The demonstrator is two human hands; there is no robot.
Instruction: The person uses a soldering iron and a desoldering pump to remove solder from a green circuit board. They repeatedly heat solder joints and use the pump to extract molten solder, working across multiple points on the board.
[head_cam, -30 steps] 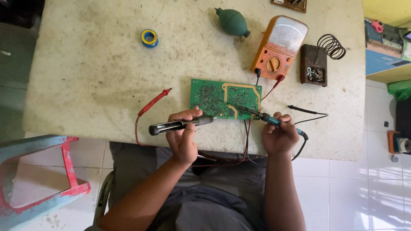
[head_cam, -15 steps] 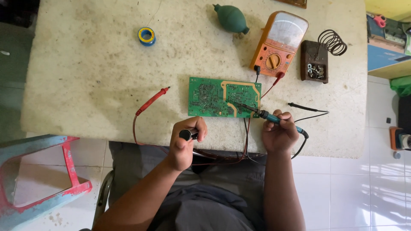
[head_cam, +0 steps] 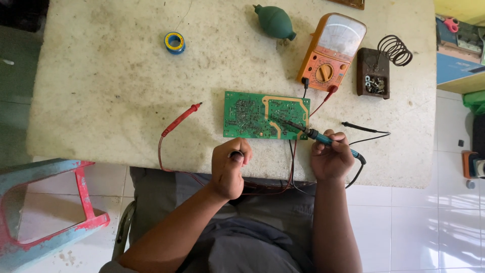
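A green circuit board (head_cam: 252,114) lies on the pale stone table (head_cam: 111,101) near its front edge. My right hand (head_cam: 331,159) grips a teal-handled soldering iron (head_cam: 323,139), whose tip rests on the board's right part. My left hand (head_cam: 228,169) is closed around a dark cylindrical tool (head_cam: 236,154) held upright, seen end-on, just in front of the board and apart from it.
Behind the board stands an orange multimeter (head_cam: 331,53) with a red probe (head_cam: 181,119) at left and a black probe (head_cam: 359,127) at right. A green rubber bulb (head_cam: 275,21), a solder roll (head_cam: 175,42) and an iron stand with coil (head_cam: 376,71) sit farther back. A red-blue stool (head_cam: 45,212) is at lower left.
My left hand has swung the dark tool from lying sideways by the board's edge to standing upright in the fist. The right hand and iron have stayed at the board.
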